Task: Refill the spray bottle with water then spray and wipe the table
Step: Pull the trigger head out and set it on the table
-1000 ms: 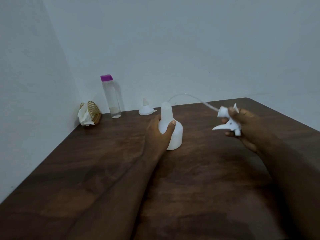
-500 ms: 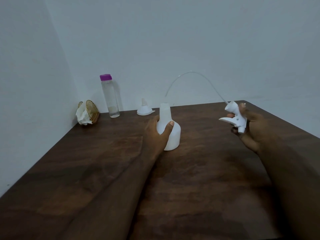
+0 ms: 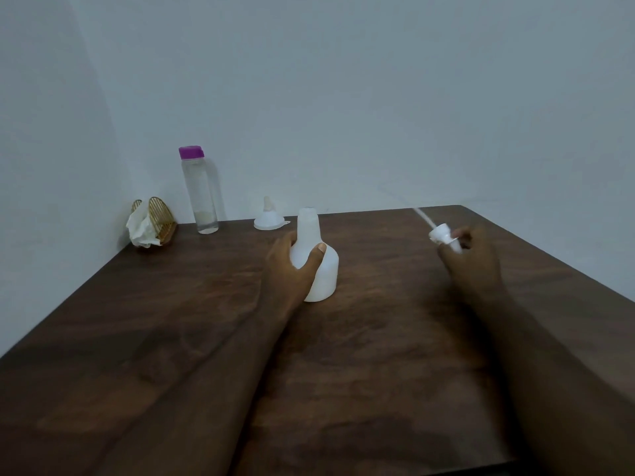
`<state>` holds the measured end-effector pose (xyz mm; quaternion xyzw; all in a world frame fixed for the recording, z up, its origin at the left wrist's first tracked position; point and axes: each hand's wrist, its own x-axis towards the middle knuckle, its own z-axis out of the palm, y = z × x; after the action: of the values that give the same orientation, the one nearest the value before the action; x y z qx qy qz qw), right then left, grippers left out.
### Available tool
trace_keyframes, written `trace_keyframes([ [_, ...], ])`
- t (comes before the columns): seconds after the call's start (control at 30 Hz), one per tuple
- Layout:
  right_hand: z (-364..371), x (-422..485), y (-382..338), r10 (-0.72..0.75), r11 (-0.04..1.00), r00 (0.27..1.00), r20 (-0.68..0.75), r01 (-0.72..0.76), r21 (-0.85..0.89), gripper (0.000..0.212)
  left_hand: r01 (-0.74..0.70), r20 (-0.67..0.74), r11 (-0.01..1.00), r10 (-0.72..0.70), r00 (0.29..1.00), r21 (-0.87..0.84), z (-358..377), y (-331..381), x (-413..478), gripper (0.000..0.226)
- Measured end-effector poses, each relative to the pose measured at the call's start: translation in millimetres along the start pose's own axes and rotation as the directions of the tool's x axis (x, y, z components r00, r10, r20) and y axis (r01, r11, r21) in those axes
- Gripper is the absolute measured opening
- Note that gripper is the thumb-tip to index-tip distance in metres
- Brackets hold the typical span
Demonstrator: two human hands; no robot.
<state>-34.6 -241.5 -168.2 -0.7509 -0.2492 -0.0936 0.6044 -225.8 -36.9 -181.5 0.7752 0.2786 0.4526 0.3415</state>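
A white spray bottle (image 3: pixel 318 269) stands upright near the middle of the dark wooden table (image 3: pixel 171 321), its neck uncapped. My left hand (image 3: pixel 292 266) grips it around the shoulder. Off to the right, my right hand (image 3: pixel 472 259) holds the white spray head (image 3: pixel 443 237) low over the table, its thin dip tube (image 3: pixel 422 216) pointing up and left, clear of the bottle. A clear water bottle (image 3: pixel 201 190) with a purple cap stands at the back left by the wall. A white funnel (image 3: pixel 268 219) rests upside down behind the spray bottle.
A gold wire holder with crumpled white tissue (image 3: pixel 147 225) sits in the back left corner. Walls close off the table at the left and back. The table's right edge runs diagonally behind my right hand.
My right hand has carried the spray head rightward and down toward the table, pulling the dip tube fully out of the bottle. My left hand still holds the bottle in place.
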Motion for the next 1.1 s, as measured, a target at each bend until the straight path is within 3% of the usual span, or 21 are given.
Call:
trace_keyframes([
  [0.17, 14, -2, 10, -0.056, 0.893, 0.979, 0.194, 0.136, -0.428, 0.019, 0.017, 0.020, 0.999, -0.017, 1.000, 0.032, -1, 1, 0, 0.056],
  [0.27, 16, -6, 8, -0.053, 0.847, 0.959, 0.278, 0.190, -0.496, 0.014, 0.009, 0.030, 1.000, -0.009, 1.000, 0.017, -2, 3, -2, 0.056],
  [0.47, 18, -12, 5, 0.000, 0.807, 0.937, 0.349, 0.206, -0.553, 0.035, -0.008, 0.023, 1.000, 0.009, 1.000, -0.024, -6, 9, -5, 0.050],
  [0.63, 19, -17, -7, -0.112, 0.816, 0.943, 0.312, 0.267, -0.513, 0.030, 0.019, 0.044, 0.996, -0.015, 0.999, -0.086, -6, 5, -3, 0.059],
  [0.7, 27, -21, -21, -0.189, 0.865, 0.936, 0.297, 0.301, -0.400, 0.025, 0.050, 0.032, 0.987, -0.046, 0.998, -0.155, -7, 4, -2, 0.057],
  [0.77, 42, -34, -44, -0.172, 0.934, 0.924, 0.343, 0.263, -0.241, 0.021, 0.109, 0.024, 0.970, -0.107, 0.994, -0.217, -10, 3, 0, 0.049],
  [0.93, 90, -55, -73, -0.086, 0.992, 0.803, 0.590, 0.127, -0.028, 0.055, 0.210, 0.055, 0.946, -0.203, 0.978, -0.248, -14, 3, 6, 0.026],
  [1.1, 104, -55, -69, -0.097, 0.994, 0.774, 0.626, 0.106, 0.023, 0.055, 0.172, 0.029, 0.969, -0.169, 0.985, -0.178, -17, -4, 9, 0.017],
])
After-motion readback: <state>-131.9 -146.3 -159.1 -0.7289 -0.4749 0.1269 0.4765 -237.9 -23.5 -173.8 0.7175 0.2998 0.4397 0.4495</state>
